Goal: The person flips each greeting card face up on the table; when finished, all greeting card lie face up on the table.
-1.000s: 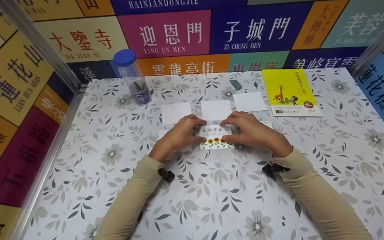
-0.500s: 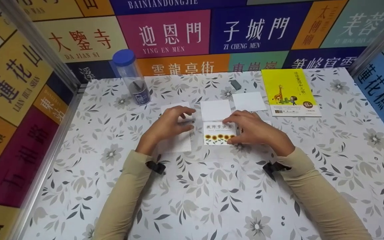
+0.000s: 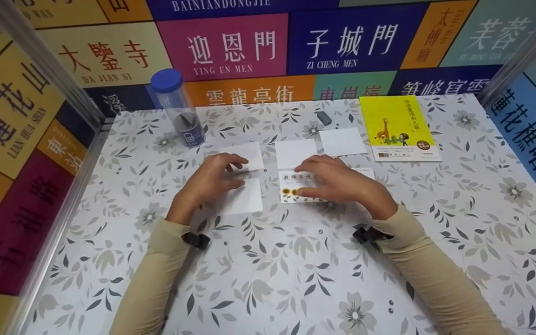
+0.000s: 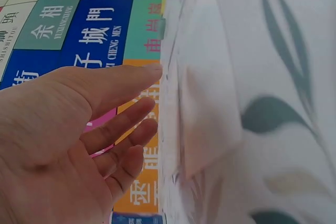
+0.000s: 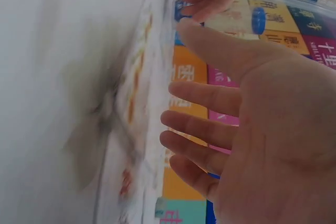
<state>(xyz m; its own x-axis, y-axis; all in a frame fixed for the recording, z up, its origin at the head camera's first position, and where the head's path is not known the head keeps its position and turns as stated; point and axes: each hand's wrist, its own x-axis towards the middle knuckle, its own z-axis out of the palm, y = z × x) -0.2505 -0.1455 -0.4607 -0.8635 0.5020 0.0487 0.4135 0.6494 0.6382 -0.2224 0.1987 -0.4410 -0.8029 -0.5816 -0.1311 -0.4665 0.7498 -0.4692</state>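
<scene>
My left hand (image 3: pixel 207 184) hovers over the left edge of two white cards, an upper one (image 3: pixel 248 156) and a lower one (image 3: pixel 242 197). In the left wrist view that hand (image 4: pixel 79 135) has loosely bent fingers with nothing between them; a white card (image 4: pixel 210 114) lies beside the fingertips. My right hand (image 3: pixel 342 181) is over a card printed with Chinese characters and sunflowers (image 3: pixel 290 197), covering its right part. The right wrist view shows that hand (image 5: pixel 252 108) with fingers spread and holding nothing. Another printed card (image 3: pixel 366 173) is partly hidden behind it.
Two more white cards, one in the middle (image 3: pixel 291 151) and one at right (image 3: pixel 342 141), lie in the back row. Farther back are a blue-lidded clear bottle (image 3: pixel 179 107), a dark eraser-like block (image 3: pixel 324 118) and a yellow book (image 3: pixel 400 128). Printed panels enclose the flowered tabletop (image 3: pixel 268 279).
My left hand has left the sunflower card and moved left over the white cards. The right hand has stayed near the sunflower card, now covering more of its right side. The head view has shifted slightly.
</scene>
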